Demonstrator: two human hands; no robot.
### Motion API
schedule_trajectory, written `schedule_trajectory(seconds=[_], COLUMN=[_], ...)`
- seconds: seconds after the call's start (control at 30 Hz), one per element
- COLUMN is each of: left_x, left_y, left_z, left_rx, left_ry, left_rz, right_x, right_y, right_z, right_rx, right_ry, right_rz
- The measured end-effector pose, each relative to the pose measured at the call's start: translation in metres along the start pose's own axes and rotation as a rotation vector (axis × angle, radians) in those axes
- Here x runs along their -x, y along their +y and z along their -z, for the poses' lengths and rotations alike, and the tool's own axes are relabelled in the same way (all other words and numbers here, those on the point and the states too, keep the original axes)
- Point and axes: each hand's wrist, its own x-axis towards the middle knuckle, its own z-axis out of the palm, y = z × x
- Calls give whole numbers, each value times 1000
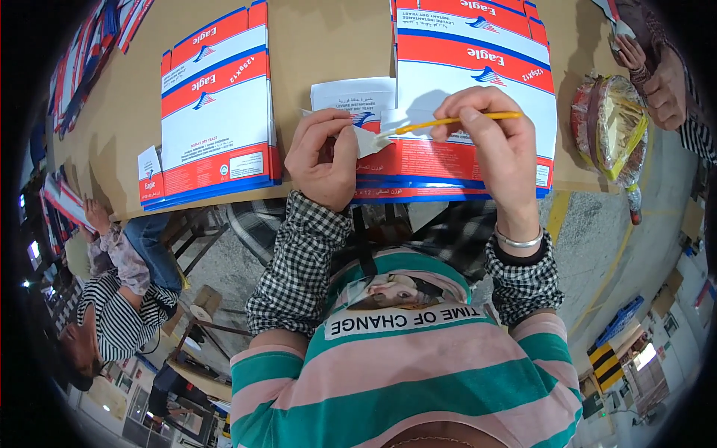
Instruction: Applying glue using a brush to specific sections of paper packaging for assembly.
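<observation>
Clamped yellow brush (418,125) in right hand (502,145); pinched white flap (365,143) in left hand (320,160); touched bristles (382,140) to flap at right carton stack's (478,71) left side.

The upper edge cut the right stack of cartons (467,63). The left hand (321,158) covered part of the white flap (365,145). The content of the wrapped container (606,133), perhaps pale, was unclear.
</observation>
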Motion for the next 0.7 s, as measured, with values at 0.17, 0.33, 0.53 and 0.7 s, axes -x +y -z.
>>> schedule_trajectory(seconds=[0.17,0.33,0.53,0.7], left_x=[1,1,1,0], left_y=[0,3,3,3], left_z=[2,2,2,1], left_rx=[-9,19,6,5], left_ry=[-4,-10,-15,-10], left_rz=[-26,-21,-28,-32], right_x=[1,0,0,0], right_y=[5,7,12,14], right_z=[6,2,7,10], right_rx=[-20,-27,-68,-96], right_ry=[16,111,138,138], right_rz=[-31,-90,-105,-130])
